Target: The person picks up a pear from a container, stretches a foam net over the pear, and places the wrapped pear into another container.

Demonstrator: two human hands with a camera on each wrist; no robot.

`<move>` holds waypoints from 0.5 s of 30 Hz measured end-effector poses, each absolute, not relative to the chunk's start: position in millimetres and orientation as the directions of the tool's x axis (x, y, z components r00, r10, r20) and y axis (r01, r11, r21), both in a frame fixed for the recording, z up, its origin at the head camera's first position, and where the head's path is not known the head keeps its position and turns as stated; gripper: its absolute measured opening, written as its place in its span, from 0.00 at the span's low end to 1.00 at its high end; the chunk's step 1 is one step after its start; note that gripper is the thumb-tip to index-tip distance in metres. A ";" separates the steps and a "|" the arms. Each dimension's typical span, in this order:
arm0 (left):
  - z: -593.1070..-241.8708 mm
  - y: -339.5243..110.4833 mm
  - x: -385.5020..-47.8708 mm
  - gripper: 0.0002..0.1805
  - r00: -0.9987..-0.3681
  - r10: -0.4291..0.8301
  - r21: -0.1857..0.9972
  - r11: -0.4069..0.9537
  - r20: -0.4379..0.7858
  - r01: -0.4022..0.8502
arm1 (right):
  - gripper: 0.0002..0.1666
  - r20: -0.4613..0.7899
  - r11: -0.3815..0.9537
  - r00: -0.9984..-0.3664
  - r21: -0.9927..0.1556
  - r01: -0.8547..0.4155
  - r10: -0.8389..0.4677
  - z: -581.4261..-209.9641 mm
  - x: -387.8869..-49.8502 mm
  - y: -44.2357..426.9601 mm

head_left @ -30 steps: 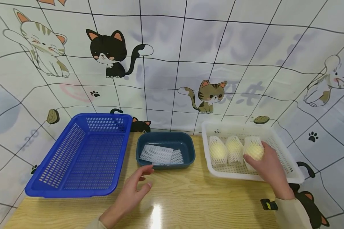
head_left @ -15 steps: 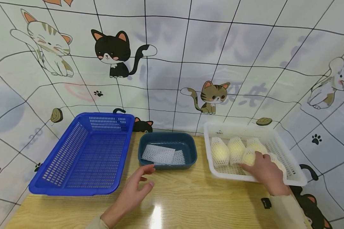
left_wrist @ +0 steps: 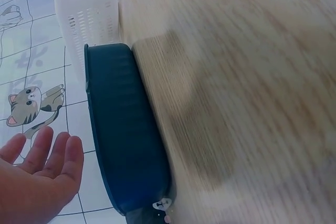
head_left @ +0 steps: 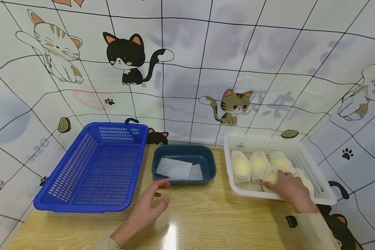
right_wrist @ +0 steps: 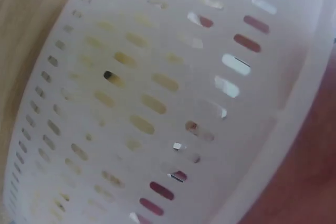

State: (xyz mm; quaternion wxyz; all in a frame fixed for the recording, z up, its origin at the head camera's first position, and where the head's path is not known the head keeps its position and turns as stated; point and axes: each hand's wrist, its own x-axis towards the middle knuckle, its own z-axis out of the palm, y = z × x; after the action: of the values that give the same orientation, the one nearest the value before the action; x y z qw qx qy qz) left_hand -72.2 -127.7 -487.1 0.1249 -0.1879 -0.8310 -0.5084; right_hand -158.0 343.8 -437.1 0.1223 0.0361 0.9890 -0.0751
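Note:
My right hand (head_left: 290, 189) is inside the white basket (head_left: 237, 189). Its thumb and fingers grip a pale yellow fruit in a white foam net (head_left: 271, 176) near the front wall. Behind it lie more netted fruits, such as the left one (head_left: 241, 168), and another (head_left: 304, 182) is partly hidden by the hand. In the right wrist view the basket wall (right_wrist: 252, 98) covers most of the fruit. My left hand (head_left: 145, 205) hovers with loosely bent fingers, holding nothing, in front of the dark teal tray (head_left: 157, 178). White foam net sleeves (head_left: 175, 168) lie flat in that tray.
A large blue plastic basket (head_left: 103, 173) stands at the left with nothing in it. A cat-print sheet (head_left: 187, 69) rises behind the wooden table (head_left: 218, 222). A small black item (head_left: 291, 221) lies beside the right sleeve.
My right hand has moved down toward the front of the white basket, and more netted fruits show around it. The left hand has stayed where it was. The view has shifted slightly.

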 end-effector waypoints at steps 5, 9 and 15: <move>-483.1 -131.0 -71.6 0.31 -0.902 0.176 0.783 0.449 0.395 0.431 | 0.66 -0.116 0.985 -0.990 -0.147 0.095 0.078 -440.0 -148.0 339.5; -473.6 -138.4 -70.2 0.32 -0.881 0.157 0.704 0.548 0.446 0.453 | 0.59 0.084 0.976 -0.994 -0.215 0.047 0.066 -441.9 -136.8 329.9; -454.4 -157.5 -72.8 0.38 -0.810 0.152 0.515 0.701 0.566 0.492 | 0.47 0.307 0.943 -0.951 -0.311 -0.118 -0.018 -440.3 -119.4 312.3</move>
State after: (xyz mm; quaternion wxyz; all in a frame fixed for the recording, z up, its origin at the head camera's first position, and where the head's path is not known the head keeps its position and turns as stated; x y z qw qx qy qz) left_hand -72.8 -157.5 -454.4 0.2490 -0.1815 -0.8881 -0.3411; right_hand -119.4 312.3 -440.3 -0.1518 -0.0348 0.9739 -0.1651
